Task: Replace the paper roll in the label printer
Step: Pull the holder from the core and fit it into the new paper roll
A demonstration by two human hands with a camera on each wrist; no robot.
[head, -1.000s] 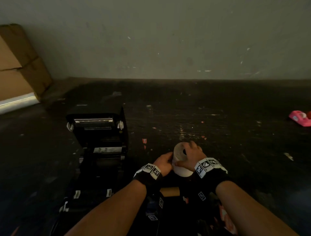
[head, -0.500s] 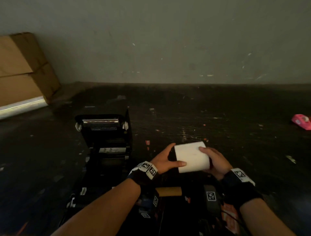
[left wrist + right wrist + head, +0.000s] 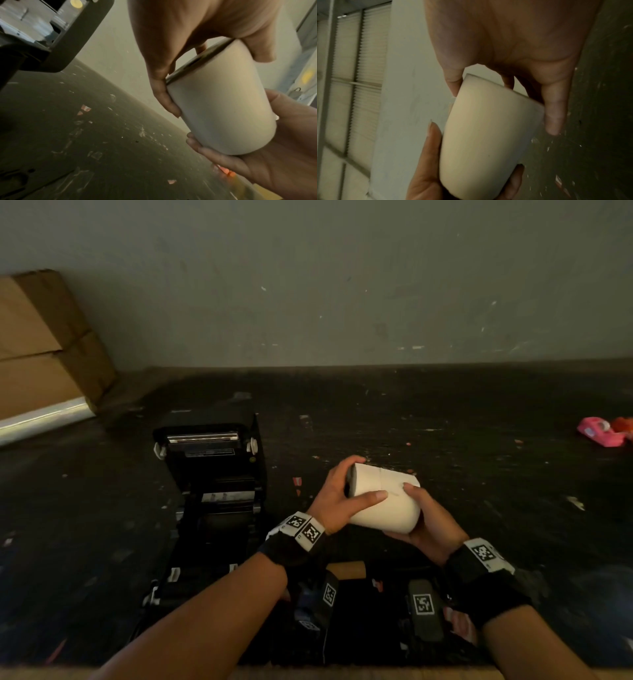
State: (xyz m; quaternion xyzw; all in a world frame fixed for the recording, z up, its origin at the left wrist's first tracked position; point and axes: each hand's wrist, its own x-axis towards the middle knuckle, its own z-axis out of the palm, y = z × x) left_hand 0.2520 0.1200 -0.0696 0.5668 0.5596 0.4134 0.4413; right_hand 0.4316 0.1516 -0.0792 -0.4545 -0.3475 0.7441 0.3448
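Note:
A white paper roll [image 3: 383, 501] is held on its side above the dark table, a little right of the black label printer [image 3: 212, 491], whose lid stands open. My left hand [image 3: 342, 494] grips the roll's left end, thumb across the front. My right hand [image 3: 428, 522] cups the right end from below, thumb on top. The left wrist view shows the roll [image 3: 221, 105] between both hands, and the right wrist view shows the roll [image 3: 488, 129] the same way. A brown cardboard core [image 3: 349, 570] lies on the table below my wrists.
Cardboard boxes [image 3: 44, 347] lean against the wall at the far left. A pink object [image 3: 599, 433] lies at the far right of the table [image 3: 445, 412]. Small paper scraps dot the table top.
The roll has been lifted off the table and turned from on end to lying sideways. My right hand has shifted from on top of it to under its right end.

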